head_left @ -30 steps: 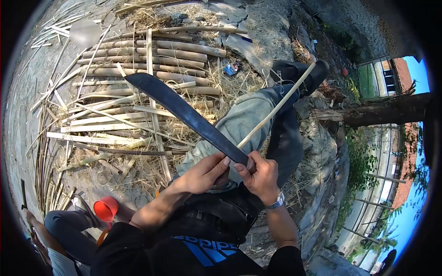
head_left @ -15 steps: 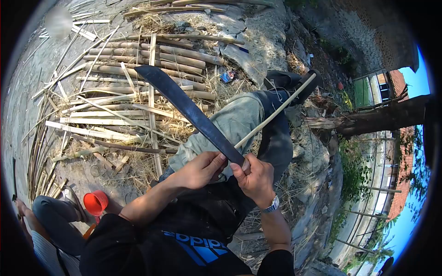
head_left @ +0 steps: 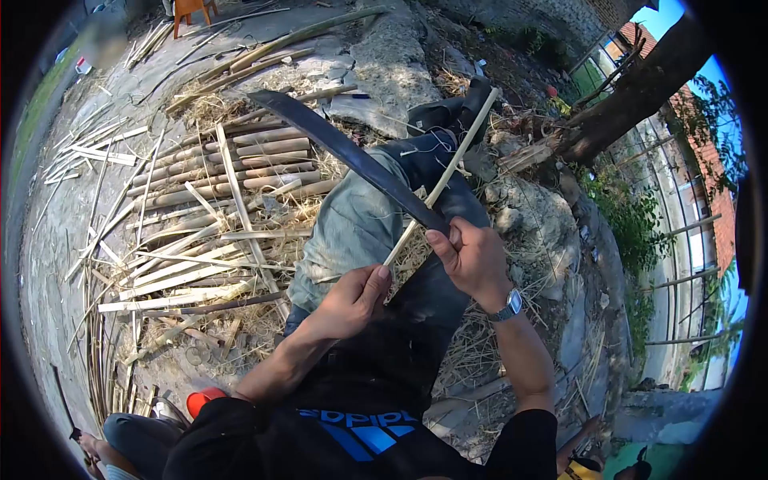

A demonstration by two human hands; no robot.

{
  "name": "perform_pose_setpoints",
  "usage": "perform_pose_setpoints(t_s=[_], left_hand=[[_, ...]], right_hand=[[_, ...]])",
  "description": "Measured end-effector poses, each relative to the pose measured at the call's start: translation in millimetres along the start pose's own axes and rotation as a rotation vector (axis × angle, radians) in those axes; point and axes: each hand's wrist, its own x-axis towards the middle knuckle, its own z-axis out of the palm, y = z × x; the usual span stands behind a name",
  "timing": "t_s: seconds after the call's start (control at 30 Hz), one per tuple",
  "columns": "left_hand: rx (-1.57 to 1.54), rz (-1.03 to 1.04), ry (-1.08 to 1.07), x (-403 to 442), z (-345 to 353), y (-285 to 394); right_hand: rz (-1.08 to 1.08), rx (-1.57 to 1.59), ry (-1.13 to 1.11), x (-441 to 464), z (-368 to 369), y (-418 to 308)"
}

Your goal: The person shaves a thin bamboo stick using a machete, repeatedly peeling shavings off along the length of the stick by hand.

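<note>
My right hand (head_left: 476, 266), with a watch on its wrist, is closed around the grip of a long dark machete (head_left: 344, 152). The curved blade reaches up and to the left, over my legs. A pale bamboo strip (head_left: 442, 180) is pinched between the thumb and fingers of my left hand (head_left: 352, 302). The strip slants up and right toward my shoes and crosses the machete's blade near the grip; the blade lies over it there. Whether the edge bites into the strip cannot be made out.
Split bamboo pieces (head_left: 188, 272) and bamboo poles (head_left: 264, 150) lie on the ground at left. A red container (head_left: 206, 399) and another person's leg (head_left: 132, 438) are at lower left. A tree trunk (head_left: 624, 104) leans at upper right, beside rough rock (head_left: 532, 232).
My right hand and the machete have moved right, away from my left hand. The gap between the hands has grown, and the strip now stands steeper. My view has turned.
</note>
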Motion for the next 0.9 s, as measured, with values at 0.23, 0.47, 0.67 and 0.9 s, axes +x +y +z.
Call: perform_pose_setpoints(t_s=[0.23, 0.47, 0.67, 0.9], left_hand=[[-0.079, -0.034, 0.008, 6.1, 0.2, 5.8], [-0.134, -0.085, -0.048, 4.1, 3.7, -0.7], [-0.209, -0.109, -0.116, 7.4, -0.1, 7.0], [-0.343, -0.195, -0.083, 11.8, -5.6, -3.3]], right_hand=[[0.033, 0.056, 0.035, 4.7, 4.2, 6.8], [0.018, -0.035, 0.116, 5.1, 1.0, 13.8], [-0.054, 0.071, 0.086, -11.1, 15.6, 2.4], [0.083, 0.149, 0.019, -2.9, 14.8, 20.5]])
